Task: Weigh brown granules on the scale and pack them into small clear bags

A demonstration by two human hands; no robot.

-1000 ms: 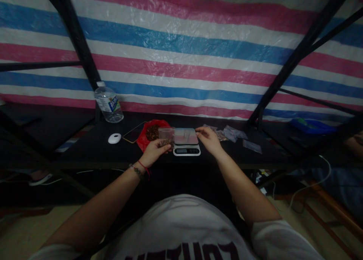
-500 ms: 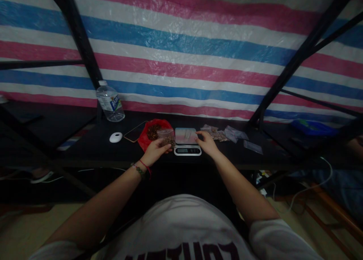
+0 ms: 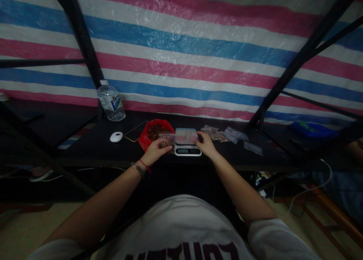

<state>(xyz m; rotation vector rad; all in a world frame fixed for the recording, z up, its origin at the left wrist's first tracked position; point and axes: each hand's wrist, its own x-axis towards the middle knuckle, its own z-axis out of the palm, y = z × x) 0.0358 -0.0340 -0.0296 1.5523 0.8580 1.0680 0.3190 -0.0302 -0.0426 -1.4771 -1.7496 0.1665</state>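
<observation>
My left hand (image 3: 154, 151) is closed on a small clear bag (image 3: 166, 140) with brown bits in it, held just left of a small digital scale (image 3: 187, 141). My right hand (image 3: 206, 144) rests at the right edge of the scale's platform, fingers curled against it; whether it grips anything is hidden. Behind the clear bag lies an open red plastic bag (image 3: 151, 133) with a heap of the same brown bits.
On the black table (image 3: 93, 148) stand a water bottle (image 3: 111, 102), a white mouse (image 3: 116, 136) and a phone (image 3: 135, 131). Several small clear bags (image 3: 229, 134) lie right of the scale. Black frame bars and a striped tarp (image 3: 181, 63) rise behind.
My right hand has slid down from the scale's far right corner to its right edge. The clear bag in my left hand has tipped lower, closer to the scale.
</observation>
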